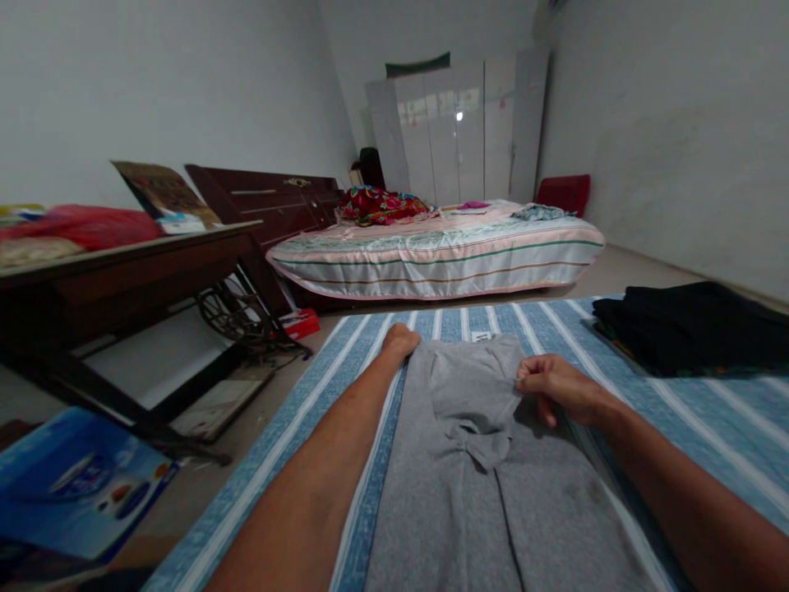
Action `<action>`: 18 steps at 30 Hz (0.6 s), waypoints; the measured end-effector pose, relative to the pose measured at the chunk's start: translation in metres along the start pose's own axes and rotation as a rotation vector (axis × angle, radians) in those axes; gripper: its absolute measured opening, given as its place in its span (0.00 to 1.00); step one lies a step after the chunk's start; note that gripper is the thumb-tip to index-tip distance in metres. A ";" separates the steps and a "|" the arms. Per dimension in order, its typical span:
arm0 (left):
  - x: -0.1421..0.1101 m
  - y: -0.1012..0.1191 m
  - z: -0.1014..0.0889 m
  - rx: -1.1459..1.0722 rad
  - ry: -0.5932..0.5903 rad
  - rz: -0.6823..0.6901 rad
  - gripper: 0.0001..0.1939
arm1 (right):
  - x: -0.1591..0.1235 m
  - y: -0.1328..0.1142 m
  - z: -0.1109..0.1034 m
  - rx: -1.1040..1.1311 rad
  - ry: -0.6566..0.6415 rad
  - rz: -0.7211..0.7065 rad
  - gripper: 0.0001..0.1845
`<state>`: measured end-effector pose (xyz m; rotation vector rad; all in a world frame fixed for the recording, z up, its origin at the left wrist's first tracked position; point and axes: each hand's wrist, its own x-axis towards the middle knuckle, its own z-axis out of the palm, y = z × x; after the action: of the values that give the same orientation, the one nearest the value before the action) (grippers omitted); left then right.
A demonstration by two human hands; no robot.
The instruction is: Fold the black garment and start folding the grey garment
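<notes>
A grey garment [474, 460] lies spread lengthwise on a blue-and-white striped sheet [690, 411] in front of me. My left hand [400, 339] is closed on the garment's far left corner, knuckles up. My right hand [555, 385] pinches a folded-over flap of the same grey cloth near its far right side. The flap is bunched into a small crease in the middle.
A pile of black cloth [696, 325] sits on the sheet at the right. A dark wooden table [123, 279] with red cloth [86, 226] stands left. A bed [437, 251] and white wardrobe [456, 131] are beyond. A blue box [74, 485] lies at lower left.
</notes>
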<state>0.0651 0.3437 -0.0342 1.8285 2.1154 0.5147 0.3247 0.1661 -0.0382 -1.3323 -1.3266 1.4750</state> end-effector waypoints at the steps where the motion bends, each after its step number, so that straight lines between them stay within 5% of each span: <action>1: 0.000 -0.001 0.000 -0.011 -0.003 0.007 0.01 | 0.000 0.000 0.000 -0.006 -0.001 0.009 0.11; 9: -0.012 -0.011 -0.010 -0.259 -0.149 0.085 0.12 | 0.000 0.003 -0.002 -0.029 -0.042 0.020 0.10; 13: -0.018 -0.017 -0.020 -0.372 -0.254 0.125 0.06 | 0.001 0.004 -0.001 -0.027 -0.040 0.019 0.09; 18: -0.019 -0.019 -0.015 -0.428 -0.224 0.142 0.09 | -0.003 -0.003 -0.003 -0.006 -0.068 0.013 0.10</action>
<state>0.0441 0.3216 -0.0297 1.7013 1.5909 0.6973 0.3280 0.1647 -0.0341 -1.3068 -1.3690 1.5381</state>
